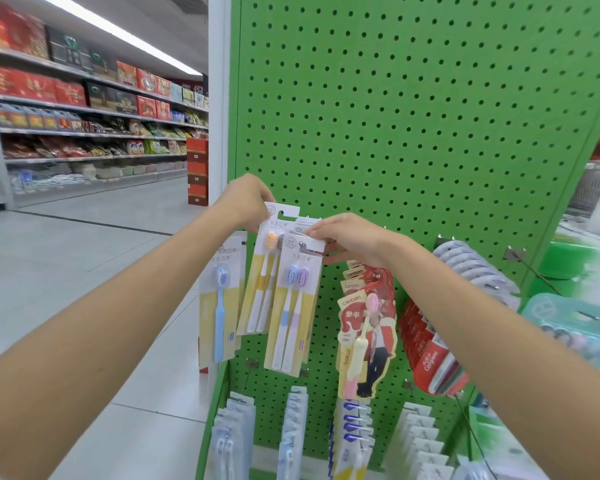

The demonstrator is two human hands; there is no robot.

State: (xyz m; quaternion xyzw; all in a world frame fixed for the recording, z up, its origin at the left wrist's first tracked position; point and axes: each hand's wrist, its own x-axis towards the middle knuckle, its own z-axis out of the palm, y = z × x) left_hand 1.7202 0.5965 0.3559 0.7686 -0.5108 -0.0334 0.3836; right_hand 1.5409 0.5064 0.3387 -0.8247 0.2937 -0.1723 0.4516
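Forearms (84, 323) reach in. Left hand (245, 199) pinches orange pack (262, 282) top; right hand (350, 237) pinches blue pack (291, 306) header on hook (302, 242). Likely mid-hanging; next, thread orange pack's hole onto hook at its 4 o'clock.

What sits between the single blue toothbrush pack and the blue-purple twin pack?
Head view: the orange-headed toothbrush pack, top pinched by the left hand, overlapped by the twin pack the right hand holds.

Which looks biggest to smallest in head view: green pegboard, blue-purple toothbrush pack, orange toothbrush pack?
1. green pegboard
2. blue-purple toothbrush pack and orange toothbrush pack: nearly alike, and the orange one is partly overlapped, so not ranked.
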